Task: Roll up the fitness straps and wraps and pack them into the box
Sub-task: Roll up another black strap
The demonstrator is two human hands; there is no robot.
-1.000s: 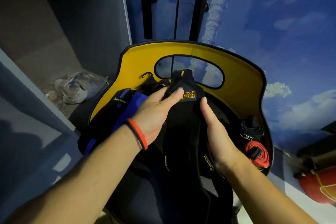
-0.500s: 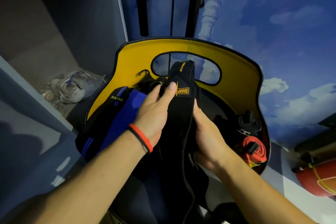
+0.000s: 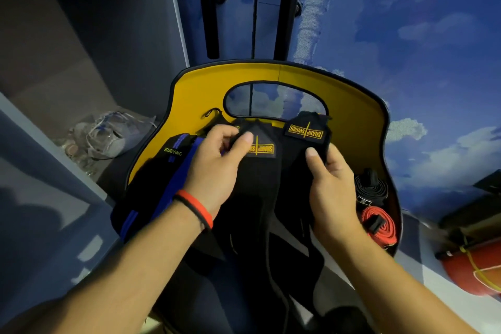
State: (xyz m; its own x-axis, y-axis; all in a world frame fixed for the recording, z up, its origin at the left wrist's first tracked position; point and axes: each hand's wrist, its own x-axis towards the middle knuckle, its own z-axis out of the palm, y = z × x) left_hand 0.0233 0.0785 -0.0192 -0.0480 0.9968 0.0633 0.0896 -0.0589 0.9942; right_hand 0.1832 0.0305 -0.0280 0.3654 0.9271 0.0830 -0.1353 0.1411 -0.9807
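Head view shows two hands held a little apart over a soft box with a yellow inside and a black edge [image 3: 352, 122]. The left hand [image 3: 217, 168] pinches the pointed top of a long black cloth strap with a yellow stitched label [image 3: 260, 148]. The right hand [image 3: 330, 179] pinches the top of a second black cloth strap with the same yellow label [image 3: 307, 131]. Both straps hang down toward 6 o'clock, loose and not rolled yet. On the box's 9 o'clock side lies a black and blue stretchy wrap with green letters [image 3: 173, 168], also not rolled. At 4 o'clock in the box sit a rolled black strap [image 3: 371, 187] and, just below it, a rolled red strap [image 3: 379, 225], so part of the job looks done. The step now seems to be sorting the two black straps. To do it well, take one strap at a time. Put one down, pull the other flat, start at the label end and roll it tight. Keep the edges lined up so the roll does not slip sideways, then tuck it beside the other rolls.
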